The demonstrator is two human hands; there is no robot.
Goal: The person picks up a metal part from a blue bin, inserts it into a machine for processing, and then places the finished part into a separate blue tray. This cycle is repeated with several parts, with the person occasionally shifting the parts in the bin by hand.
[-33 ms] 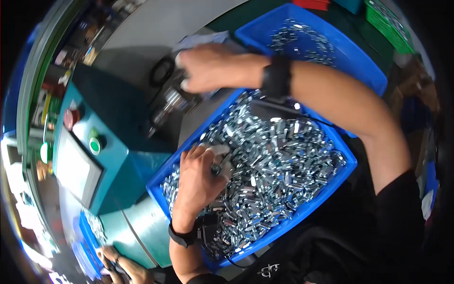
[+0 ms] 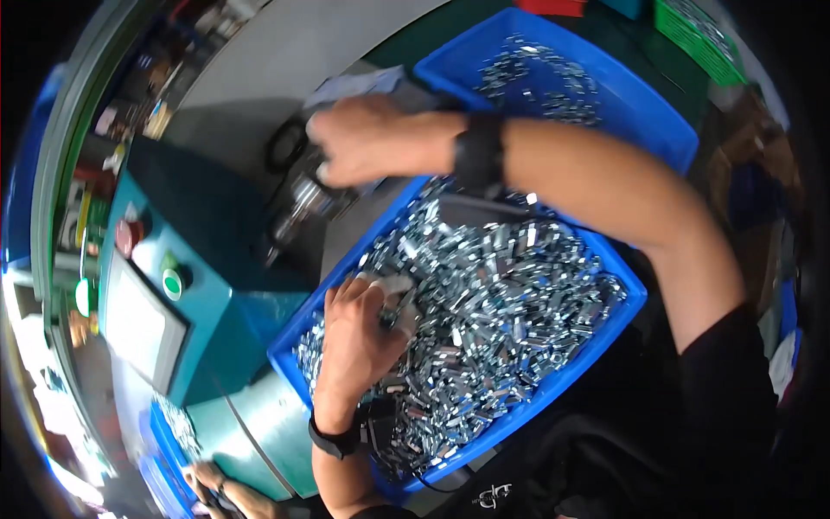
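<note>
My left hand (image 2: 353, 324) is down in the heap of small shiny metal parts (image 2: 510, 303) in the near blue bin (image 2: 553, 400). White covers sit on its fingertips, and its thumb and fingers curl round a few of the parts. Farther off, my right hand (image 2: 367, 143) reaches over a metal fixture (image 2: 313, 197) beside the teal machine. Its fingers are bent downward and blurred, with white covers on the tips. Whatever they pinch is hidden. A black band with a dark block (image 2: 484, 209) is on my right wrist.
A second blue bin (image 2: 644, 104) with fewer parts stands behind. The teal machine (image 2: 207, 346) at left carries a screen (image 2: 143, 320), a green button (image 2: 173, 282) and a red button (image 2: 129, 235). A grey cloth (image 2: 354, 85) lies beyond the fixture. Another person's hands (image 2: 207, 480) show at lower left.
The view has shifted slightly. My right hand appears a little lower and farther left, still by the fixture. My left hand stays in the heap.
</note>
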